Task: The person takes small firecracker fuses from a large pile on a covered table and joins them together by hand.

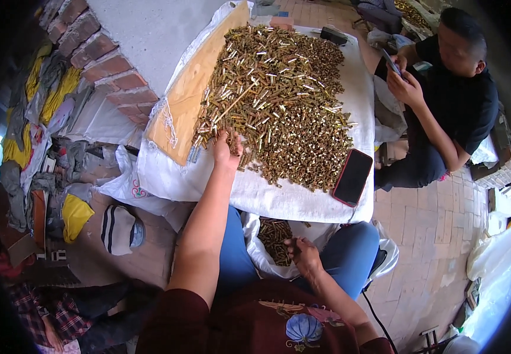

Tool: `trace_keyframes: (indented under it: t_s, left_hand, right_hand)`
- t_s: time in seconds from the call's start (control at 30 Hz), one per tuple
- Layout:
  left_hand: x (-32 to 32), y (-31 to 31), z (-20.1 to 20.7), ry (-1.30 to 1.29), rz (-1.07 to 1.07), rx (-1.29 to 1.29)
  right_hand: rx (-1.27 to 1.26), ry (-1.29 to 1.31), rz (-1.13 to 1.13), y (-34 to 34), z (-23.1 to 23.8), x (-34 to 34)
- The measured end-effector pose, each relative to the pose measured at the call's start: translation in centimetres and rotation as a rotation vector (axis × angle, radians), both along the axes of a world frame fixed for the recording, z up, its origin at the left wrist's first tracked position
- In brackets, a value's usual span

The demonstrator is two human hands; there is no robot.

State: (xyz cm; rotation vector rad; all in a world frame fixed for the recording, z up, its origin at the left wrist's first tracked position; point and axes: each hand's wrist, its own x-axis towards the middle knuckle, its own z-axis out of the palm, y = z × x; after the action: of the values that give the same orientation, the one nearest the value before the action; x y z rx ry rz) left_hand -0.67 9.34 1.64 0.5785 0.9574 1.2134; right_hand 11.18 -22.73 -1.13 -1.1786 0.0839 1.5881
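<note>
A wide heap of small brass-coloured metal pieces (273, 94) covers the table in front of me; longer rods lie to the left and short stubs to the right. At the heap's near left edge, my left hand (227, 150) is curled around a few of the brass-coloured pieces, palm partly up. Between my knees a white sack (254, 245) holds more of these pieces (274, 239). Just over its right side is my right hand (305, 257), fingers bent together; what they hold, if anything, is too small to make out. A thin stick (235, 101) lies across the heap.
A phone (352, 177) lies at the table's right edge. A wooden board (179, 115) borders the heap's left side, and a black box (333, 36) sits at the far corner. Another person (453, 94) sits at right; a person in plaid (49, 315) is at lower left.
</note>
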Motion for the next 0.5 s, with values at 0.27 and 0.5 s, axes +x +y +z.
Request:
trace_keyframes:
  t_s: [0.27,0.5]
  left_hand:
    - [0.2,-4.4,0.6,-0.603,-0.196,-0.313]
    - [-1.1,-14.9,1.2,-0.528,-0.591,-0.181]
  right_hand:
    - [0.099,-0.041,0.076,-0.2,0.1,-0.2]
    - [0.209,-0.071,0.026,-0.5,0.3,0.1]
